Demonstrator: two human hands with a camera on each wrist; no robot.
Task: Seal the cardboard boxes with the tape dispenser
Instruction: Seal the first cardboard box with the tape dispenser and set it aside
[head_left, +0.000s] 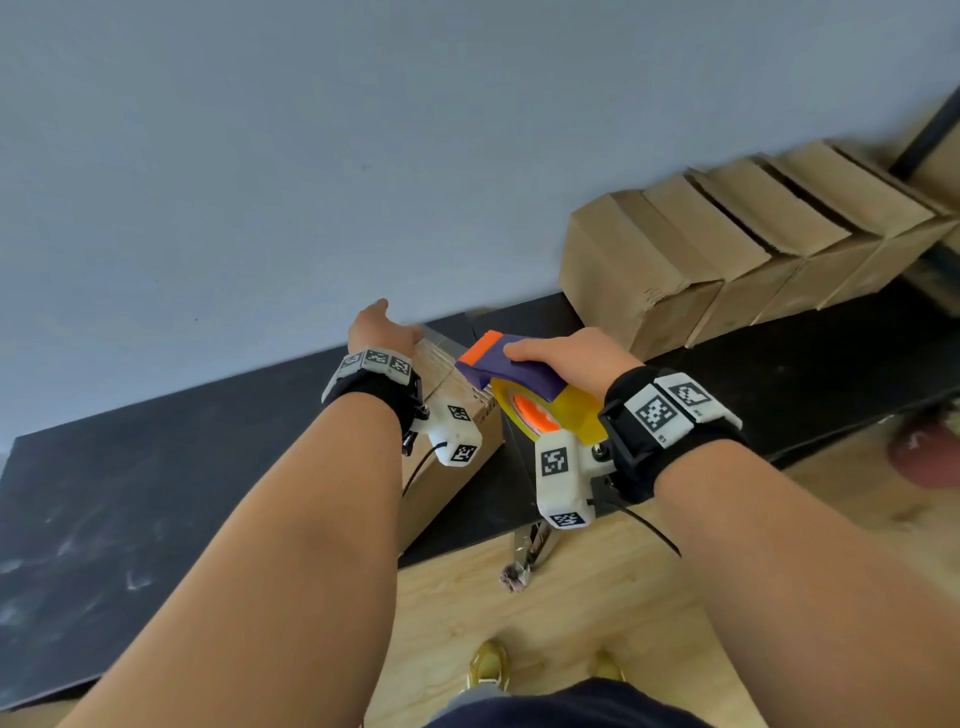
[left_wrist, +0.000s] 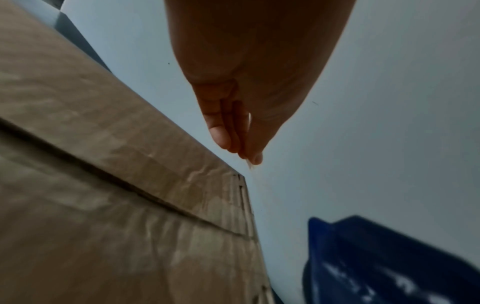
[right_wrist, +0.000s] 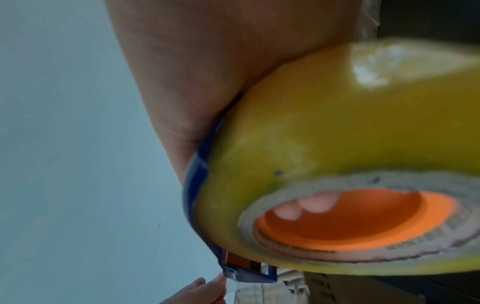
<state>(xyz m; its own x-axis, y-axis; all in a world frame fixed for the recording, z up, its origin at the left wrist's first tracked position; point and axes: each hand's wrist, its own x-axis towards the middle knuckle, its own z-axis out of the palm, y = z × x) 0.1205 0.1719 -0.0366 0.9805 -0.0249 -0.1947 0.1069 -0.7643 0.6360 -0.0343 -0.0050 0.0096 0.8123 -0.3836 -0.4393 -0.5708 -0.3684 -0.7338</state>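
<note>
A small cardboard box (head_left: 451, 415) lies on the black table (head_left: 156, 493), its flap seam (left_wrist: 145, 197) running lengthwise. My right hand (head_left: 566, 353) grips the purple and orange tape dispenser (head_left: 511, 366) with its yellow tape roll (right_wrist: 324, 144), just above the box's right side. My right fingertips (right_wrist: 309, 205) show through the orange core. My left hand (head_left: 382, 325) is at the box's far end, fingers (left_wrist: 233, 135) pressed together on a thin clear strip of tape (left_wrist: 250, 164). The left fingertips (right_wrist: 205, 287) sit beside the dispenser's cutter end (right_wrist: 246, 274).
A row of several cardboard boxes (head_left: 727, 244) leans along the blue-grey wall (head_left: 363, 130) at the back right of the table. A metal tool (head_left: 530, 551) lies on the wooden floor below the table edge. A red object (head_left: 924, 452) is at the right.
</note>
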